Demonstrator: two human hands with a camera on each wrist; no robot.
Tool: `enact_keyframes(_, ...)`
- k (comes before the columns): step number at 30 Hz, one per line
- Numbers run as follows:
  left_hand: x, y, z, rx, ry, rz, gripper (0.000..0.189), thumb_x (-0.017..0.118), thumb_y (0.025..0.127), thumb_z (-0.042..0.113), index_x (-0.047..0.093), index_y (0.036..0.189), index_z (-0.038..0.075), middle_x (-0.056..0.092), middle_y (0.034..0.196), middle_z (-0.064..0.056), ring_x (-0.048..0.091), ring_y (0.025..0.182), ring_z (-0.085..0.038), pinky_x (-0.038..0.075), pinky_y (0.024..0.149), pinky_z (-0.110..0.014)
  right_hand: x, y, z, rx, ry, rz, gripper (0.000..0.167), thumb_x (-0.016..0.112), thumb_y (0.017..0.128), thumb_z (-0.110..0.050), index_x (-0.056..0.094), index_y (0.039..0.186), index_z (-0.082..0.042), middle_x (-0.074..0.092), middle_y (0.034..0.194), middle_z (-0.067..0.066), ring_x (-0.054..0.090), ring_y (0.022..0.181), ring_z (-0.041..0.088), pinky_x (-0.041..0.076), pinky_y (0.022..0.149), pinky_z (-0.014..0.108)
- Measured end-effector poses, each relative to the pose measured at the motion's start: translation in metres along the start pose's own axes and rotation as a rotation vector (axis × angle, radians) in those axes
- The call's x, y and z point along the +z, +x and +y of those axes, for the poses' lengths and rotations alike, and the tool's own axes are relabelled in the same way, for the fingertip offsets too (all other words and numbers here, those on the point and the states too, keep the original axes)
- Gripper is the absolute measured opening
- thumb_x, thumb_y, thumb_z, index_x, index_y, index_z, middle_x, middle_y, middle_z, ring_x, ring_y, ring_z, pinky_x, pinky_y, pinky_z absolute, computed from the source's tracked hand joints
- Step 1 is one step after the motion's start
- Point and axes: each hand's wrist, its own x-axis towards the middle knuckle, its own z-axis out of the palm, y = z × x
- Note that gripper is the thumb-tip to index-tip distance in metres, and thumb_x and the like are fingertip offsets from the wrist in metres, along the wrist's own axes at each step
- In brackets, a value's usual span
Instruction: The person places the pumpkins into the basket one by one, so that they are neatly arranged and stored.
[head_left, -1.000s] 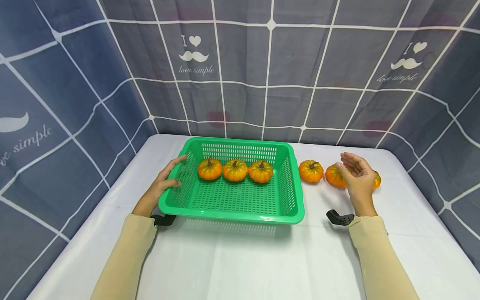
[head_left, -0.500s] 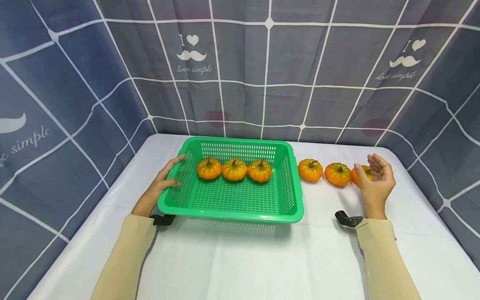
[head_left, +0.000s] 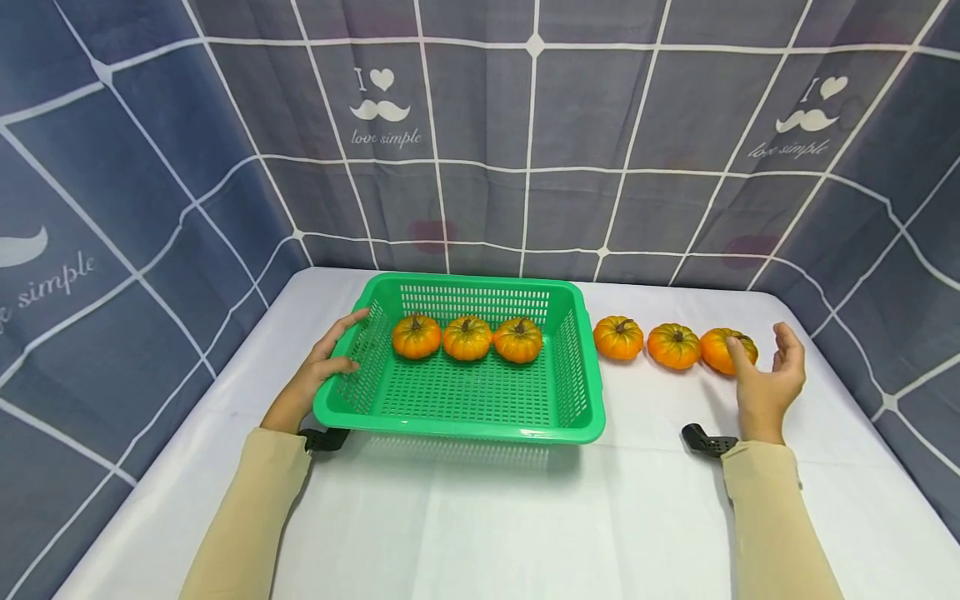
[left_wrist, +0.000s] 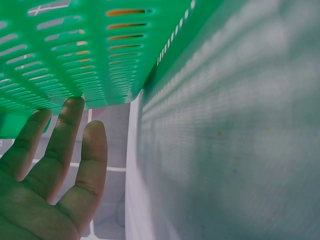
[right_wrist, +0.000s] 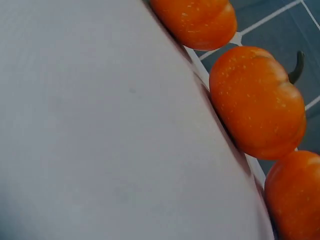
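My left hand grips the left rim of a green plastic basket, its thumb over the edge. In the left wrist view, several fingers extend along the outside of the slotted wall. Inside the basket sit three small orange pumpkins in a row: a left one, a middle one and a right one. My right hand is held with thumb and fingers apart at the outermost pumpkin on the table, the thumb overlapping it in the head view. That hand does not show in the right wrist view.
Two more pumpkins, one beside the basket and one in the middle of the outside row, stand on the white tablecloth. A grey checked curtain closes off the back and both sides.
My right hand has moved right, past the middle pumpkin of the outside row, to the right side of the outermost one, its fingers spreading from the thumb. My left hand stays on the basket.
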Motion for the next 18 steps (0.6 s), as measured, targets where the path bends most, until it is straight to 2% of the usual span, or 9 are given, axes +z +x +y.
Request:
enact_keyframes(2,0.000,0.001,0.000,0.014,0.018,0.006,0.091,0.052,0.081,0.000,0.028,0.169,0.001,0.009,0.181,-0.018,0.001,0.164,-0.042,0.022,0.114,-0.067,-0.003,0.002,0.004,0.044,-0.016,-0.010,0.072,0.079,0.095,-0.010,0.049,0.160,-0.006,0.048,0.164,0.012,0.040,0.151,0.015,0.023,0.121,0.013)
enact_keyframes(4,0.000,0.001,0.000,0.018,0.019,0.011,0.091,0.052,0.080,0.000,0.029,0.168,0.000,0.009,0.180,-0.019,-0.001,0.164,-0.044,0.015,0.115,-0.074,-0.005,0.004,0.007,0.079,-0.024,-0.019,0.073,0.079,0.096,-0.011,0.047,0.162,-0.005,0.046,0.166,0.012,0.038,0.152,0.015,0.022,0.121,0.013)
enact_keyframes(6,0.000,0.001,0.000,0.018,0.018,0.014,0.091,0.053,0.080,0.000,0.029,0.168,-0.001,0.009,0.180,-0.020,-0.002,0.164,-0.044,0.012,0.116,-0.077,-0.006,0.005,0.009,0.102,-0.042,-0.028,0.074,0.078,0.097,-0.012,0.045,0.163,-0.004,0.045,0.166,0.013,0.038,0.152,0.016,0.022,0.121,0.014)
enact_keyframes(10,0.000,0.000,-0.001,0.018,0.006,0.016,0.092,0.053,0.079,-0.001,0.029,0.168,-0.002,0.009,0.180,-0.020,-0.002,0.164,-0.044,0.014,0.114,-0.075,-0.009,0.005,0.014,0.154,-0.115,-0.075,0.075,0.075,0.100,-0.015,0.041,0.166,-0.004,0.042,0.169,0.013,0.035,0.157,0.018,0.022,0.124,0.017)
enact_keyframes(14,0.000,0.000,-0.001,0.022,0.004,0.016,0.092,0.053,0.079,-0.002,0.028,0.168,-0.002,0.009,0.180,-0.020,-0.001,0.164,-0.045,0.016,0.113,-0.073,-0.009,0.005,0.016,0.249,-0.203,-0.150,0.080,0.071,0.103,-0.016,0.031,0.171,-0.006,0.032,0.175,0.014,0.029,0.161,0.024,0.023,0.126,0.025)
enact_keyframes(18,0.001,0.001,0.000,0.023,0.005,0.009,0.092,0.052,0.080,-0.002,0.028,0.169,-0.001,0.010,0.180,-0.021,0.003,0.163,-0.045,0.020,0.112,-0.070,-0.010,0.005,0.017,0.294,-0.277,-0.212,0.085,0.070,0.104,-0.019,0.022,0.173,-0.006,0.025,0.178,0.015,0.028,0.162,0.032,0.025,0.127,0.033)
